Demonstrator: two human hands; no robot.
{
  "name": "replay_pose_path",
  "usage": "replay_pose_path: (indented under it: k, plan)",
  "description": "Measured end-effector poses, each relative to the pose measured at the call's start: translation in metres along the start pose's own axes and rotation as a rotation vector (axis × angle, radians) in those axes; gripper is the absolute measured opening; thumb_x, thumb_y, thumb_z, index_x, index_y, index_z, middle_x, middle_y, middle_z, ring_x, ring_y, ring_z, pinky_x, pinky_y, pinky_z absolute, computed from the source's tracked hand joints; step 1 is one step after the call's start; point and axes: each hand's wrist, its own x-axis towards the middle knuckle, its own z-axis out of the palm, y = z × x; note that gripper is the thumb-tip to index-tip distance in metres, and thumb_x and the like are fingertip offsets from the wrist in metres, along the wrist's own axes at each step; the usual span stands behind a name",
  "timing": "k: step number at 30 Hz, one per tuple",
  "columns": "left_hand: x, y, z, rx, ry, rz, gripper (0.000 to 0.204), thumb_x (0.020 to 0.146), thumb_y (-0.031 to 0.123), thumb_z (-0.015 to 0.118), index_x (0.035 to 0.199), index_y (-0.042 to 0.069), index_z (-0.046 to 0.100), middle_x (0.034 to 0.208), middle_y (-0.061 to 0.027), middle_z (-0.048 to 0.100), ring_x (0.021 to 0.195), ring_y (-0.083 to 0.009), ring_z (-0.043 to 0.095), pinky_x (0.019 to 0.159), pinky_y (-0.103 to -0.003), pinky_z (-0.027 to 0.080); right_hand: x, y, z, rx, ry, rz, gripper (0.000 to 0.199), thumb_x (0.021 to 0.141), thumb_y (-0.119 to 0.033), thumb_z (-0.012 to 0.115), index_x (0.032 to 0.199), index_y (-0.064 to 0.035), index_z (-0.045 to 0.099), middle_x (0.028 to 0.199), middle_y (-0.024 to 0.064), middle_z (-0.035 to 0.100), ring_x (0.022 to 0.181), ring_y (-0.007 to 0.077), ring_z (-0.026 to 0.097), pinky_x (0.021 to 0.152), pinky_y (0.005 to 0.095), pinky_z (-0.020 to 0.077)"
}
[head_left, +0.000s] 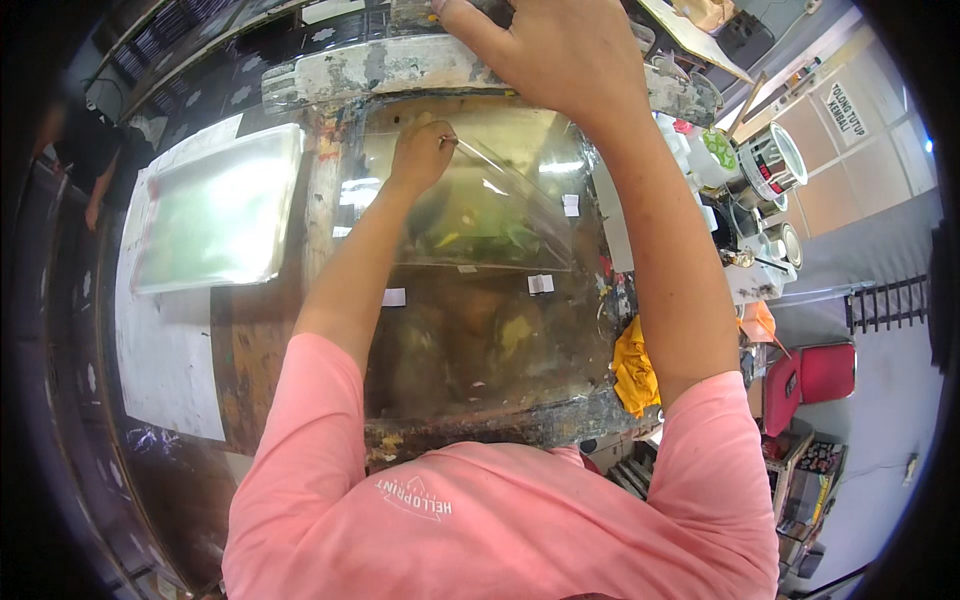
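Observation:
My left hand (pixel 420 155) is closed in a pinch on the corner of a clear plastic sheet (pixel 505 225). That corner is lifted, and the sheet's edge slants down to the right across the shiny, stained work surface (pixel 450 370). Small folded white tabs (pixel 540 284) are stuck near the sheet's edges. Farther off, my right hand (pixel 555 50) reaches over a worn, paint-spattered wooden bar (pixel 370 70). Its thumb points left, while the other fingers are cut off by the upper edge, so their grip is hidden.
A stack of clear plastic sheets (pixel 220 215) lies on white paper (pixel 165 350) to the left. On the right stand paint cans (pixel 770 165) and tubs, with a yellow cloth (pixel 635 370) at the table's edge. Another person (pixel 95 150) is at the far left; a red chair (pixel 825 375) stands right.

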Motion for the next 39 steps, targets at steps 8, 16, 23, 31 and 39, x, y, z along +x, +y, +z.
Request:
replay_pose_path:
  k: [8,16,23,31,39]
  plan:
    - [-0.01,0.016,0.004,0.278,0.378,-0.088,0.055,0.093,0.029,0.073,0.139,0.001,0.063,0.125,-0.0183,0.065,0.122,-0.0396,0.057,0.111,-0.052,0.041,0.006,-0.006,0.0,0.025,0.007,-0.027,0.055,0.094,-0.05,0.06,0.071,-0.0003,0.07,0.07,0.0219,0.068,0.074,0.0406,0.069,0.079,0.0505,0.0488]
    - [-0.167,0.145,-0.011,0.173,-0.231,0.165,0.107,0.081,0.085,0.061,0.149,0.003,0.057,0.16,-0.0223,0.045,0.152,-0.0425,0.036,0.125,-0.069,0.009,0.006,-0.001,0.001,-0.001,0.012,-0.016,0.057,0.093,-0.05,0.059,0.073,0.0014,0.072,0.072,0.0244,0.069,0.074,0.0417,0.069,0.079,0.0511,0.0499]
    - [-0.182,0.15,-0.008,0.206,-0.223,0.198,0.112,0.079,0.092,0.053,0.147,0.003,0.059,0.156,-0.0228,0.048,0.15,-0.0428,0.037,0.122,-0.075,0.005,0.001,0.002,0.006,-0.021,0.006,-0.017,0.059,0.093,-0.052,0.057,0.072,0.0017,0.072,0.071,0.0256,0.068,0.075,0.0429,0.068,0.08,0.0521,0.0496]
    - [-0.183,0.148,-0.001,0.192,-0.177,0.258,0.108,0.082,0.089,0.053,0.146,0.002,0.059,0.152,-0.0224,0.052,0.145,-0.0429,0.043,0.124,-0.071,0.011,0.003,0.002,0.002,-0.042,-0.015,0.011,0.059,0.093,-0.051,0.057,0.072,0.0019,0.072,0.071,0.0241,0.069,0.073,0.0415,0.068,0.076,0.0517,0.0504]
    - [-0.189,0.143,0.003,0.166,-0.129,0.237,0.104,0.084,0.086,0.056,0.143,0.001,0.06,0.149,-0.0218,0.053,0.142,-0.0415,0.046,0.126,-0.065,0.016,-0.001,0.0,0.004,-0.049,0.008,0.03,0.058,0.094,-0.053,0.058,0.077,0.0001,0.074,0.079,0.0238,0.071,0.079,0.0411,0.07,0.078,0.0506,0.0522]
